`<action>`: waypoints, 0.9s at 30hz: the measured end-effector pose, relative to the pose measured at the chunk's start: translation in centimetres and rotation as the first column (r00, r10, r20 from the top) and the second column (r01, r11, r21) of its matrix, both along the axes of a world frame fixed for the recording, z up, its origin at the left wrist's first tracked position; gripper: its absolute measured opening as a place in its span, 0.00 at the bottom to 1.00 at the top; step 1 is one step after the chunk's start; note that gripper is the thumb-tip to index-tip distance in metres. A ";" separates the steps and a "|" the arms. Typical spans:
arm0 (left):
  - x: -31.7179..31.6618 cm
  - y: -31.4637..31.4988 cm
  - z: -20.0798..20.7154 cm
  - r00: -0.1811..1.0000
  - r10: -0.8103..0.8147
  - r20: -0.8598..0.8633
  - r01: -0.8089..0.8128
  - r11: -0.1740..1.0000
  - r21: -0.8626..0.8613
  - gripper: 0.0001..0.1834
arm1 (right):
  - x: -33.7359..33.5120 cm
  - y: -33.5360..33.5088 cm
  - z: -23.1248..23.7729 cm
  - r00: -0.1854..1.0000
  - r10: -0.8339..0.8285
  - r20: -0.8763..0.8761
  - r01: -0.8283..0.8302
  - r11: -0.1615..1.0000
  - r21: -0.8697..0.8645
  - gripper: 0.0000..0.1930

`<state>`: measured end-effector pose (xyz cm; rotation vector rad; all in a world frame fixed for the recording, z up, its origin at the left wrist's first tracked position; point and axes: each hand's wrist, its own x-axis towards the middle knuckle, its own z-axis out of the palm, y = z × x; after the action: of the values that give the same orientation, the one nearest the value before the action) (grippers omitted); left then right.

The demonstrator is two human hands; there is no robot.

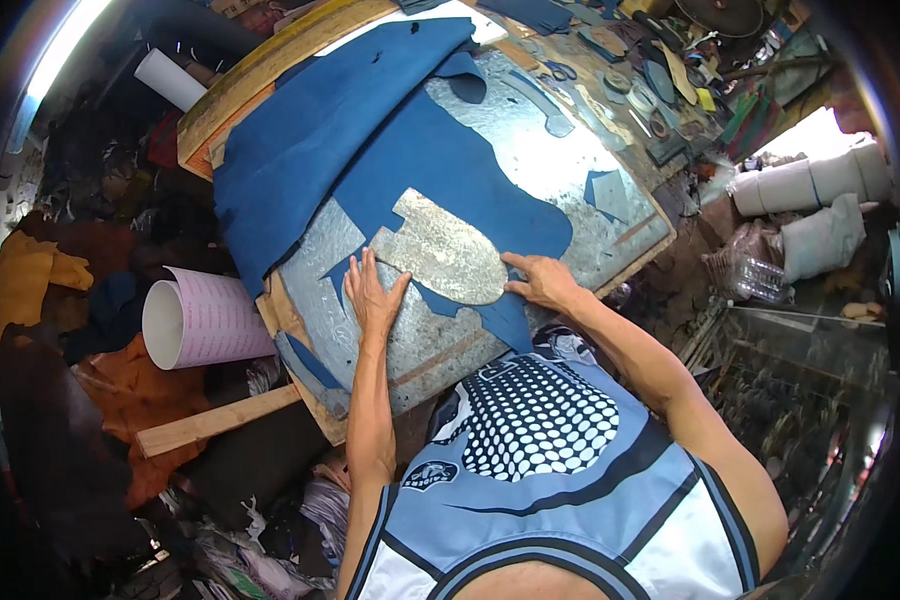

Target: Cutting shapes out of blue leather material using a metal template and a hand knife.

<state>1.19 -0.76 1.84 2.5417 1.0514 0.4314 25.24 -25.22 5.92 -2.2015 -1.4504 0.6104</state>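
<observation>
A worn, mottled pale template (440,248), rounded at its right end and stepped at its left, lies flat on a sheet of blue leather (460,150). My left hand (375,295) rests with spread fingers on the metal-topped table, its thumb at the template's left lower edge. At the template's rounded end is my right hand (545,282), thumb and forefinger apart and touching the rim. Behind, a large fold of the blue leather (310,150) drapes over the table's left side. Ragged blue edges show below the template.
Scissors (560,71), tape rolls and leather scraps crowd the table's far right. A grey offcut (608,195) lies near the right edge. A rolled printed sheet (210,318) and a wooden plank (220,420) stick out at the left. White rolls (810,182) stand at the right.
</observation>
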 end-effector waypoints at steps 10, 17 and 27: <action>-0.9 0.6 -0.2 1.000 0.013 0.013 -0.013 1.000 0.014 0.48 | -0.9 0.8 0.7 0.999 0.005 -0.043 -0.008 0.998 -0.057 0.29; -0.5 -0.2 -0.2 1.000 0.026 -0.007 -0.025 0.999 0.027 0.47 | -0.5 0.1 0.5 1.000 0.006 -0.024 -0.006 1.000 -0.011 0.29; -0.8 0.4 -0.4 0.999 0.028 -0.024 -0.027 0.999 0.028 0.44 | -1.5 0.2 0.5 0.999 0.017 0.049 -0.015 0.999 -0.037 0.28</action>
<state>0.39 -0.38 1.45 2.5657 1.0979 0.4261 23.69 -25.04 6.39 -2.2504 -1.4943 0.5964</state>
